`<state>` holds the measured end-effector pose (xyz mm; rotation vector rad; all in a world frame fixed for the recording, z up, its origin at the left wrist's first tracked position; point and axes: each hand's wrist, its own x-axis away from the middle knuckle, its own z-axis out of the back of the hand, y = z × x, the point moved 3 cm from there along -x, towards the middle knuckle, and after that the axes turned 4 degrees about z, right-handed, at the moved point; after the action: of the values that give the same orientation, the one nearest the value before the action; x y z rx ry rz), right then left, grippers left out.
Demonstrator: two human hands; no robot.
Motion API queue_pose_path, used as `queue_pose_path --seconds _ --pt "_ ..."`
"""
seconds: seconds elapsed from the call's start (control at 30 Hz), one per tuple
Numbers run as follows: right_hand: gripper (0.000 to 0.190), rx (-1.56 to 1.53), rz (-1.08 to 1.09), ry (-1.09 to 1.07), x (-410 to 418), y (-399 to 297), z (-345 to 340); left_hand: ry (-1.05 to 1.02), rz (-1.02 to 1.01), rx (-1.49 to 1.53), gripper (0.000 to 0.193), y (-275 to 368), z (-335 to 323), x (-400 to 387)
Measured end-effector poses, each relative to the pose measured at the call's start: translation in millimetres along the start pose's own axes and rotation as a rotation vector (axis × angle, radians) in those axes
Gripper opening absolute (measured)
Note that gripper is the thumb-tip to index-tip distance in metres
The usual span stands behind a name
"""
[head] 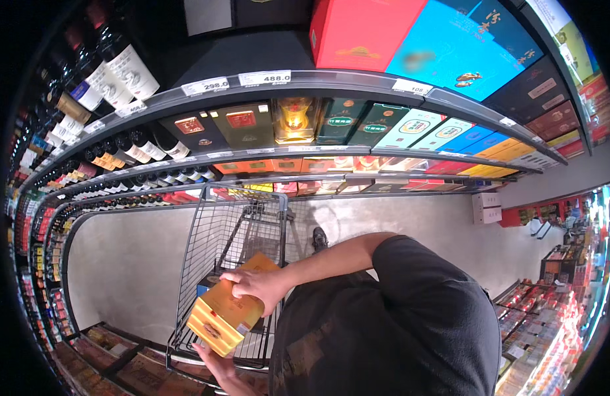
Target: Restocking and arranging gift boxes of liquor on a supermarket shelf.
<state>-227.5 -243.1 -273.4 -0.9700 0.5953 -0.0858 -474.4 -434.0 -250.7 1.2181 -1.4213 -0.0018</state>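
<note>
My right hand grips the upper side of a golden-orange gift box, its fingers spread over the face. At the lower end of the box is my left hand, touching it from below, partly hidden behind it. The box is tilted and held above a black wire shopping cart. Inside the cart, beneath the held box, a blue and dark box shows in part.
Shelves of boxed liquor run along the top, with price tags on their edges. Wine bottles stand at upper left. Low display bins lie at lower left. A white carton is on the floor at right.
</note>
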Motion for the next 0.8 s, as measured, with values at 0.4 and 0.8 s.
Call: queue_pose_path --seconds 0.4,0.8 --pt "0.078 -0.668 -0.350 0.416 29 -39 164 0.032 -0.194 0.065 0.059 30 -182 -50" --pt "0.068 -0.724 -0.584 0.680 116 17 196 -0.396 0.013 0.031 0.060 -39 -275 -105"
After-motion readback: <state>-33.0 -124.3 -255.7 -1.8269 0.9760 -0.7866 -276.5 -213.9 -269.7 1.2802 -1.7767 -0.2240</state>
